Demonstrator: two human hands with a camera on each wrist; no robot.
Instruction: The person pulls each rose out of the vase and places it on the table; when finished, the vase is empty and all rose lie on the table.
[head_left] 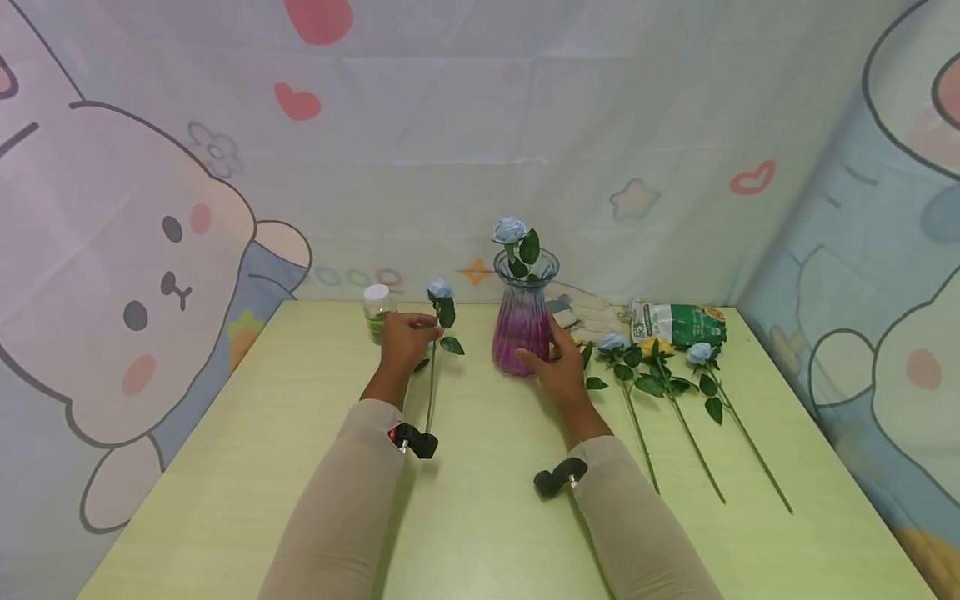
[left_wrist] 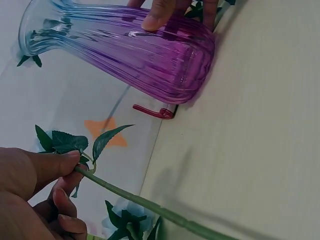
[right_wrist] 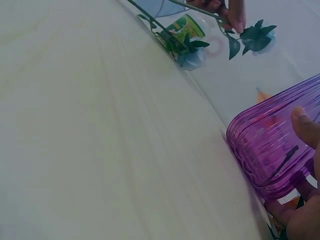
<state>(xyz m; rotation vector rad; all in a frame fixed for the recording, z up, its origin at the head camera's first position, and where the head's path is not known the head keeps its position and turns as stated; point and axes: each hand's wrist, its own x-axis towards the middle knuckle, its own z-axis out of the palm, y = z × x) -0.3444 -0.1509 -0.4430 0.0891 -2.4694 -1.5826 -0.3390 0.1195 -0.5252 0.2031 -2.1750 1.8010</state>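
Note:
My left hand pinches the green stem of a pale blue artificial rose just below its leaves, bloom up and stem hanging down. My right hand grips the lower body of a ribbed glass vase, blue at the rim and purple below, which stands upright on the table. Thumb and fingers lie on opposite sides of the glass in the right wrist view. One blue rose stands in the vase, its bloom above the rim. Another blue rose lies on the table beneath my left hand.
A white-lidded jar stands behind my left hand. Right of the vase lie several blue and yellow roses, pale gloves and a green-and-white packet. A red handle-like thing shows behind the vase. A printed cloth hangs behind the table.

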